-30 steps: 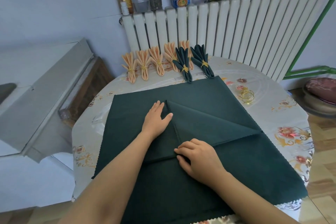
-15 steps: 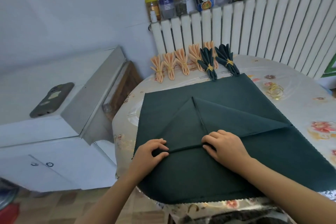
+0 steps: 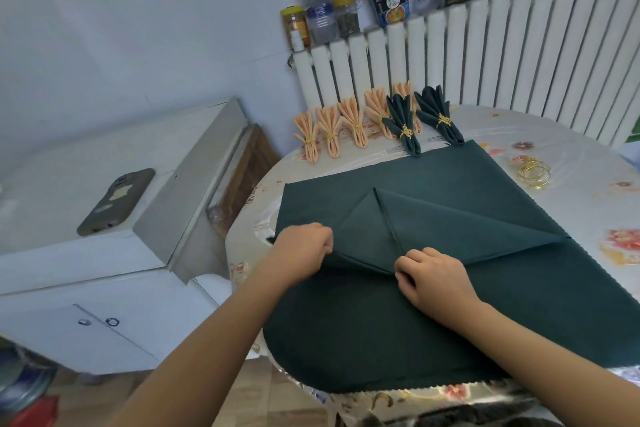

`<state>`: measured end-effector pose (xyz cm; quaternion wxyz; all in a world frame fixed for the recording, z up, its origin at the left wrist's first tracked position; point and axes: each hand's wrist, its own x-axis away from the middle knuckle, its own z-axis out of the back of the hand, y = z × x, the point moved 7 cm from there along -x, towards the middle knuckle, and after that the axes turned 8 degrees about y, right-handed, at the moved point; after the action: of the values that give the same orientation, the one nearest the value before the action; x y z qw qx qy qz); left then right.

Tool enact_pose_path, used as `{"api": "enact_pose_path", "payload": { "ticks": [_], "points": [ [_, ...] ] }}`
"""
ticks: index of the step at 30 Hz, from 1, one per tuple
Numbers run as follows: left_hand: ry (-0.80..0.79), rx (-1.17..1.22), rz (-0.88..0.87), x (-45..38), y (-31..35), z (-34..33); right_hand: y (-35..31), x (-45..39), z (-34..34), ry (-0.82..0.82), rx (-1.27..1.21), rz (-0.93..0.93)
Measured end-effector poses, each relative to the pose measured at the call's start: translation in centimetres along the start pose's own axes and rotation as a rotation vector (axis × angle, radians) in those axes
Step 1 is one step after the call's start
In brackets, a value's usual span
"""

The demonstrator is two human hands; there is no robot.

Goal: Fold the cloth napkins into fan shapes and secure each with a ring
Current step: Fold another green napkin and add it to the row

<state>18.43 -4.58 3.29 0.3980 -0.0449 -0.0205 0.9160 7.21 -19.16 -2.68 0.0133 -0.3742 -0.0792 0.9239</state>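
Now, as seen from the head view:
Dark green napkin (image 3: pixel 450 315): spread flat on the worktop (image 3: pixel 571 135), near edge hanging over the front rim; two corners folded inward, meeting along a raised crease near the middle.
Left hand (image 3: pixel 304 250): at the left end of the folded flap, grip curled and pinching the fold's edge, knuckles up.
Right hand (image 3: pixel 436 277): just right of the crease's lower end, grip curled, fingertips (image 3: pixel 401 269) pinching the folded edge against the cloth.
Finished orange fans (image 3: pixel 346 126): row at the far edge of the worktop, each banded by a ring, lying against the foot of the radiator (image 3: pixel 485 55).
Finished green fans (image 3: pixel 420 121): two, right of the orange ones, each with a gold ring; tips touching the spread napkin's far edge.
Loose gold rings (image 3: pixel 535 173): small pile on the worktop, just beside the napkin's right corner.
Phone (image 3: pixel 117 199): face down on the white cabinet (image 3: pixel 86 270) to the left.
Radiator top: jars, bottles and boxes.
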Motion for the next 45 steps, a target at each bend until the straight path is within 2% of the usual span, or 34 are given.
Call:
{"api": "enact_pose_path", "payload": {
  "ticks": [4,7,15,18,20,24,27,31,45],
  "points": [
    [0.062,-0.231,-0.097,-4.7,2.4,1.7,0.3,-0.5,0.2,-0.023,-0.006,-0.056],
    [0.102,-0.280,-0.175,-7.7,3.9,1.2,0.8,-0.9,-0.2,-0.044,-0.017,-0.074],
    [0.116,0.053,-0.186,-11.7,4.2,-3.8,1.6,-0.7,-0.8,0.011,-0.028,-0.157],
    [0.192,0.211,-0.039,-11.8,3.1,-5.6,1.6,-0.7,-0.8,0.028,-0.019,-0.156],
    [0.215,0.344,0.157,-11.5,1.6,-6.4,1.6,-0.6,-0.8,0.039,-0.020,-0.159],
    [0.278,0.808,0.494,-11.0,-0.7,-7.6,1.6,-0.6,-0.9,0.050,-0.017,-0.159],
    [0.326,0.918,0.554,-11.2,-1.0,-7.4,1.6,-0.6,-0.9,0.056,-0.028,-0.160],
    [0.370,0.898,0.519,-12.3,-0.6,-7.1,1.7,-0.6,-0.9,0.055,-0.036,-0.168],
    [0.274,0.474,0.424,-13.3,0.4,-9.2,2.0,-0.5,-1.1,0.005,-0.174,-0.200]
  ]
}}
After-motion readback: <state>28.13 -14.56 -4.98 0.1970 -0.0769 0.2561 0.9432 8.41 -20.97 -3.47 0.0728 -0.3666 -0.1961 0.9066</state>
